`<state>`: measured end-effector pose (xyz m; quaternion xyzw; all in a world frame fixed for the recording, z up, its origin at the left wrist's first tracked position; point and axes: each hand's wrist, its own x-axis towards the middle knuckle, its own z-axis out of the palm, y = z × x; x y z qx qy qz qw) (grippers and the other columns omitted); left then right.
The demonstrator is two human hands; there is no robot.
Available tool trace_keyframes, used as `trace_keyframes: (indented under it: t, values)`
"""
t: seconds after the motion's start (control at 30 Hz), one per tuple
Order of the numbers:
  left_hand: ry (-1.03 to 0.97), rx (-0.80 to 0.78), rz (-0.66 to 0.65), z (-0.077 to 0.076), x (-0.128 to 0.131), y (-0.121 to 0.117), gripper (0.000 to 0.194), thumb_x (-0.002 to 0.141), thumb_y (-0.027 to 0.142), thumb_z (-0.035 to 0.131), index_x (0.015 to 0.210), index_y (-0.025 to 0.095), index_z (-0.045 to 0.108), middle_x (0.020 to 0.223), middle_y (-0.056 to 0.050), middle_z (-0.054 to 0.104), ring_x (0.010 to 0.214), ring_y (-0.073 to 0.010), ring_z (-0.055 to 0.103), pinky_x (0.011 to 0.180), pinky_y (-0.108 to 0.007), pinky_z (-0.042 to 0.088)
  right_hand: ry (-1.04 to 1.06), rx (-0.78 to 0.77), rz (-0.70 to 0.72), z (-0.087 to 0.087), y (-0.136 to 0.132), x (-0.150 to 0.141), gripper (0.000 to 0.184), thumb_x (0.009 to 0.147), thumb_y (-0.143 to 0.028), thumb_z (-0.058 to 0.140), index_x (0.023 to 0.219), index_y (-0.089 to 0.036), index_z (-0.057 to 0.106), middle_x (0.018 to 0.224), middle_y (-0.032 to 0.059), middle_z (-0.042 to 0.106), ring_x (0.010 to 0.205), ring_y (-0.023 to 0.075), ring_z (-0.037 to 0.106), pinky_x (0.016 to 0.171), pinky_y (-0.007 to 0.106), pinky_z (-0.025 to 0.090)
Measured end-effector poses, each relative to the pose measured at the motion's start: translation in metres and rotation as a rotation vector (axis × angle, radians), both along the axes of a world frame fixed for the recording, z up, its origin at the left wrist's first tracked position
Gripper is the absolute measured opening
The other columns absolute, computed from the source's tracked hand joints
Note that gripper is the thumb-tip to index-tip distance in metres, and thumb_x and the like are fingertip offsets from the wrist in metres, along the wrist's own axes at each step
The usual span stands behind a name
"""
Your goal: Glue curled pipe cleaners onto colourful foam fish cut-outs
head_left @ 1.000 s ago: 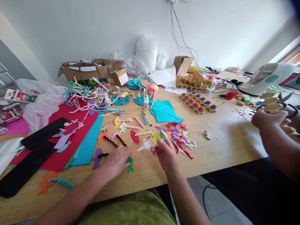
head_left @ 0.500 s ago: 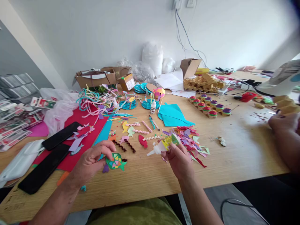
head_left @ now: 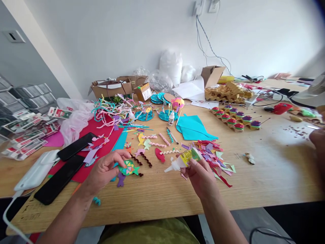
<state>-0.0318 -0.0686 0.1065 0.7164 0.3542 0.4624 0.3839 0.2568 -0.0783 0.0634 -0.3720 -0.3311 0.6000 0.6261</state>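
Pinched in my left hand (head_left: 108, 171) is a green paper fish (head_left: 130, 167) with small coloured triangles on its body. A purple paper fish (head_left: 121, 179) lies on the table just below it. My right hand (head_left: 201, 174) is wrapped round a glue bottle (head_left: 185, 159) with a yellow and green label, its white nozzle pointing left. Between and beyond my hands lie a red paper fish (head_left: 159, 155) with a twisted pale stem, dark brown coiled pipe cleaners (head_left: 146, 159), and a yellow paper fish (head_left: 140, 138).
Paper scraps (head_left: 209, 152) are heaped beyond my right hand. Two black phones (head_left: 59, 179) and a white power bank (head_left: 37, 169) lie at left. Painted egg-carton cups (head_left: 238, 127) stand at right. Another person's hand (head_left: 317, 139) shows at the right edge. A small white bottle (head_left: 171, 118) stands mid-table.
The view has turned to the left, so the table appears shifted right. My hands keep the same holds on the paper fish and the glue bottle. The other person's hand is now mostly out of view.
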Motion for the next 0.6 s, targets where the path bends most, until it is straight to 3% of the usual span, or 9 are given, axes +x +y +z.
trace_keyframes:
  t: [0.17, 0.33, 0.47, 0.6]
  values:
    - [0.196, -0.099, -0.032, 0.0, 0.024, -0.004, 0.009, 0.072, 0.012, 0.049, 0.071, 0.018, 0.055, 0.077, -0.002, 0.062, 0.079, -0.0167, 0.06, 0.072, -0.027, 0.048, -0.009, 0.016, -0.017, 0.004, 0.0, 0.0, 0.029, 0.067, -0.042, 0.072, 0.074, -0.018, 0.058, 0.054, -0.0009, 0.057, 0.045, 0.0099, 0.051, 0.041, 0.02, 0.035]
    - [0.539, -0.211, -0.015, -0.024, 0.06, -0.006, 0.015, 0.074, 0.011, 0.044, 0.077, 0.018, 0.056, 0.07, 0.002, 0.06, 0.066, -0.0133, 0.059, 0.061, -0.021, 0.046, -0.045, 0.065, -0.059, 0.003, -0.003, 0.003, 0.029, 0.068, -0.04, 0.071, 0.084, -0.02, 0.058, 0.067, -0.0012, 0.058, 0.05, 0.0101, 0.053, 0.043, 0.021, 0.037]
    - [0.706, -0.182, -0.038, -0.051, 0.081, -0.009, 0.033, 0.073, 0.002, 0.042, 0.097, 0.018, 0.057, 0.086, -0.002, 0.066, 0.079, -0.0159, 0.064, 0.072, -0.025, 0.049, -0.205, 0.139, -0.049, -0.005, -0.008, 0.003, 0.027, 0.074, -0.035, 0.068, 0.094, -0.022, 0.056, 0.076, -0.0011, 0.057, 0.057, 0.0107, 0.054, 0.046, 0.022, 0.038]
    - [0.74, -0.152, -0.042, -0.068, 0.088, -0.013, 0.043, 0.076, 0.0, 0.04, 0.114, 0.017, 0.052, 0.113, -0.01, 0.061, 0.106, -0.0208, 0.057, 0.091, -0.035, 0.044, -0.362, 0.167, -0.002, -0.01, -0.012, -0.001, 0.025, 0.075, -0.037, 0.066, 0.092, -0.022, 0.054, 0.078, -0.0017, 0.055, 0.061, 0.0108, 0.051, 0.05, 0.022, 0.04]
